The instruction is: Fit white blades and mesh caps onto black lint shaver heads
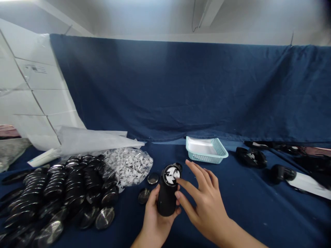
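A black handheld device (167, 199) with a round silver-rimmed head stands tilted up in my left hand (156, 217), whose fingers wrap around its body. White angular pieces (171, 174) show inside the round head. My right hand (207, 198) is spread, with its index fingertip at the edge of the head, over the white pieces. Its thumb is near the device's side, apart from the index finger. Left of the device lie two round metal-faced discs, a nearer disc (143, 196) and a farther disc (153, 178).
Rows of black, silver-rimmed discs (74, 186) fill the left side. Beside them lies a clear bag of small white pieces (131, 167). A light-blue basket (207, 157) stands at the back. Black device parts (250, 157) lie at right. A blue curtain (181, 89) hangs behind.
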The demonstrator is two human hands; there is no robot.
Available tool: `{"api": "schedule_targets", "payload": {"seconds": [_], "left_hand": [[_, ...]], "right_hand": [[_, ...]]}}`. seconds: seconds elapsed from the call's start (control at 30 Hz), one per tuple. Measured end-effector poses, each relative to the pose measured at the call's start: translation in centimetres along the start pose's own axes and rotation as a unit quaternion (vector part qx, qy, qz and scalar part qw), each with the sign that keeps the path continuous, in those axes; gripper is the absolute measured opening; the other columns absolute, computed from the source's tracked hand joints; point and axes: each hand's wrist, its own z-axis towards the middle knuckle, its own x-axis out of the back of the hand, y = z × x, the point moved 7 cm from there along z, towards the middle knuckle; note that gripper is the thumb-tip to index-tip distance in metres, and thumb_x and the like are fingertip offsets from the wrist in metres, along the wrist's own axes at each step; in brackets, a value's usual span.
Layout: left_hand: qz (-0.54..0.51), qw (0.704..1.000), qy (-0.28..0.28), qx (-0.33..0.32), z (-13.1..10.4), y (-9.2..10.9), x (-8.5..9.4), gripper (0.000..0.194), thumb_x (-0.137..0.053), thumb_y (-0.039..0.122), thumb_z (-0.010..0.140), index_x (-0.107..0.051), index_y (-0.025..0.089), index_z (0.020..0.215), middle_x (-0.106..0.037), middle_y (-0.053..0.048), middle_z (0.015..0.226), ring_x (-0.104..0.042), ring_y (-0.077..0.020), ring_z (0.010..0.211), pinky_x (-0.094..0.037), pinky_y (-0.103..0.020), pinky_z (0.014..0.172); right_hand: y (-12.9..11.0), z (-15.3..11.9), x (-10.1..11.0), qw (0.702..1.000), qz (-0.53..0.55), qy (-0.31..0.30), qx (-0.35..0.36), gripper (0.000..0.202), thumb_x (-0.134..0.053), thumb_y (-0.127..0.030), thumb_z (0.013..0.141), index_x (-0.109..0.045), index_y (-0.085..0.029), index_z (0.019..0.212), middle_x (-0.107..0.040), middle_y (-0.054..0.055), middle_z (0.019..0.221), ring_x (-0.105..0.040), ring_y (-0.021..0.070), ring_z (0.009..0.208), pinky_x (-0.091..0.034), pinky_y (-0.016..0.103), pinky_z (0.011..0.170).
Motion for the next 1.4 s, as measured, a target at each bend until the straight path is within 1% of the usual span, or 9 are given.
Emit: {"api": "schedule_targets", "payload": {"seconds": [0.27, 0.47, 0.6, 0.7, 0.8, 0.87, 1.03, 1.17, 1.4], "left_hand": [[-0.006, 0.999, 0.053, -0.002, -0.4, -0.1, 0.0, 0.017, -0.060, 0.029, 0.087, -0.065, 0.018, 0.098, -0.072, -0.007, 0.084, -0.067, -0.0203, 0.069, -0.049, -0.034, 0.066], [0.007, 0.998, 0.063, 0.000, -0.5, -0.1, 0.0, 0.018, -0.060, 0.032, 0.088, -0.066, 0.017, 0.098, -0.071, -0.005, 0.080, -0.067, -0.0216, 0.071, -0.050, -0.036, 0.069], [0.012, 0.999, 0.047, 0.004, -0.3, -0.4, -0.1, 0.017, -0.061, 0.031, 0.087, -0.067, 0.016, 0.094, -0.071, -0.005, 0.081, -0.066, -0.0206, 0.071, -0.049, -0.033, 0.067], [0.019, 1.000, 0.020, 0.009, -0.1, -0.8, -0.2, 0.020, -0.061, 0.033, 0.087, -0.067, 0.016, 0.095, -0.072, -0.007, 0.083, -0.066, -0.0196, 0.069, -0.049, -0.031, 0.064], [0.023, 0.999, -0.015, 0.019, 0.0, -1.1, -0.4, 0.023, -0.059, 0.035, 0.089, -0.068, 0.016, 0.099, -0.073, -0.009, 0.091, -0.067, -0.0212, 0.072, -0.050, -0.033, 0.066], [0.023, 0.999, -0.028, 0.020, 0.1, -1.1, -0.5, 0.024, -0.058, 0.035, 0.089, -0.068, 0.016, 0.098, -0.073, -0.009, 0.088, -0.066, -0.0208, 0.070, -0.050, -0.035, 0.068], [0.032, 0.999, -0.028, 0.021, 0.0, -1.0, -0.6, 0.026, -0.056, 0.035, 0.090, -0.069, 0.013, 0.095, -0.072, -0.009, 0.082, -0.065, -0.0203, 0.067, -0.050, -0.036, 0.068], [0.041, 0.999, -0.020, 0.014, 0.0, -0.9, -0.5, 0.027, -0.057, 0.037, 0.089, -0.068, 0.013, 0.096, -0.071, -0.010, 0.083, -0.064, -0.0216, 0.067, -0.049, -0.038, 0.068], [0.053, 0.999, -0.014, 0.000, 0.4, -0.3, -0.2, 0.028, -0.059, 0.037, 0.087, -0.066, 0.011, 0.093, -0.071, -0.011, 0.083, -0.063, -0.0215, 0.062, -0.048, -0.036, 0.063]], "right_hand": [[-0.4, -0.1, 0.0, 0.999, 0.029, -0.011, 0.013, 0.023, -0.055, -0.033, 0.091, -0.064, -0.028, 0.111, -0.042, 0.012, 0.143, -0.043, 0.0315, 0.128, -0.034, 0.054, 0.098], [-0.5, -0.2, -0.2, 0.999, 0.036, -0.030, 0.024, 0.026, -0.054, -0.034, 0.091, -0.062, -0.028, 0.116, -0.038, 0.012, 0.147, -0.042, 0.0317, 0.130, -0.034, 0.055, 0.099], [-0.6, -0.1, -0.2, 0.997, 0.046, -0.046, 0.035, 0.030, -0.053, -0.035, 0.092, -0.059, -0.028, 0.120, -0.034, 0.010, 0.150, -0.038, 0.0316, 0.133, -0.033, 0.055, 0.102], [-0.4, 0.0, -0.2, 0.997, 0.048, -0.048, 0.043, 0.031, -0.052, -0.034, 0.092, -0.059, -0.028, 0.121, -0.031, 0.010, 0.152, -0.036, 0.0318, 0.135, -0.032, 0.055, 0.103], [0.0, 0.2, -0.1, 0.998, 0.036, -0.044, 0.039, 0.031, -0.052, -0.035, 0.092, -0.059, -0.029, 0.121, -0.032, 0.010, 0.152, -0.036, 0.0321, 0.135, -0.030, 0.056, 0.105], [0.3, 0.2, 0.0, 0.999, 0.021, -0.039, 0.030, 0.031, -0.052, -0.037, 0.092, -0.060, -0.030, 0.121, -0.034, 0.010, 0.150, -0.037, 0.0322, 0.135, -0.028, 0.057, 0.105], [0.3, 0.4, 0.1, 0.999, -0.006, -0.028, 0.024, 0.031, -0.053, -0.040, 0.092, -0.061, -0.032, 0.121, -0.036, 0.010, 0.149, -0.040, 0.0316, 0.133, -0.024, 0.058, 0.106], [0.5, 0.5, 0.2, 1.000, 0.001, -0.020, 0.021, 0.030, -0.053, -0.038, 0.092, -0.062, -0.030, 0.120, -0.037, 0.011, 0.148, -0.040, 0.0306, 0.133, -0.026, 0.057, 0.107], [1.2, 0.7, 0.4, 1.000, -0.004, -0.013, 0.001, 0.025, -0.052, -0.035, 0.092, -0.066, -0.028, 0.112, -0.040, 0.010, 0.146, -0.042, 0.0308, 0.131, -0.026, 0.057, 0.107]]}}
